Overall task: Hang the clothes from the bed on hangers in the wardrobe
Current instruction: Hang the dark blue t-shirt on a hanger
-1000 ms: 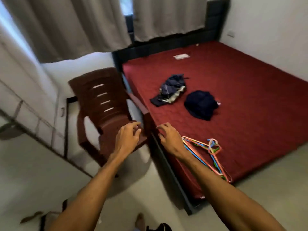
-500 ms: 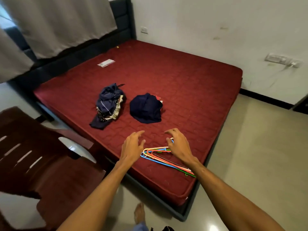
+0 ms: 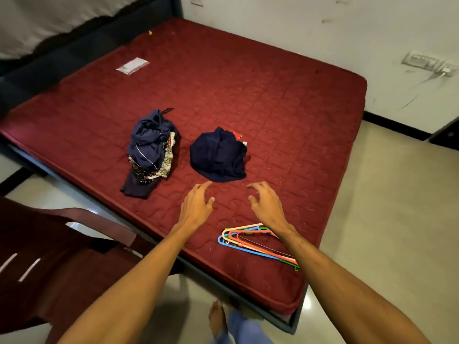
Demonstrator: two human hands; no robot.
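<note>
Two heaps of clothes are found on the red mattress [image 3: 285,100] of the bed. A crumpled navy garment [image 3: 218,155] lies on the right. A mixed pile [image 3: 150,150] of navy and patterned fabric lies to its left, and a strip of bare mattress is seen between them. A stack of coloured plastic hangers [image 3: 248,240] is laid flat nearer the near edge of the mattress, to the right of the heaps, and part of it is hidden behind the right forearm.

Both hands are held out over the mattress, just on the near side of the navy garment. The left hand [image 3: 196,204] is held with fingers spread and only slightly bent, and nothing is gripped in it; its fingertips are placed close to the near edge of the garment. The right hand [image 3: 267,207] is likewise empty, its fingers splayed and loosely curved. Whether either hand touches the mattress cannot be told.

A small clear packet [image 3: 133,66] is seen far off on the left part of the mattress. A dark red plastic chair [image 3: 49,256] is placed at the near left, beside the bed. A bare foot [image 3: 217,316] is seen on the pale floor [image 3: 385,219] at the near edge. A switch plate [image 3: 419,62] is mounted on the white wall at the far right, and a pale curtain [image 3: 49,18] hangs at the far left.
</note>
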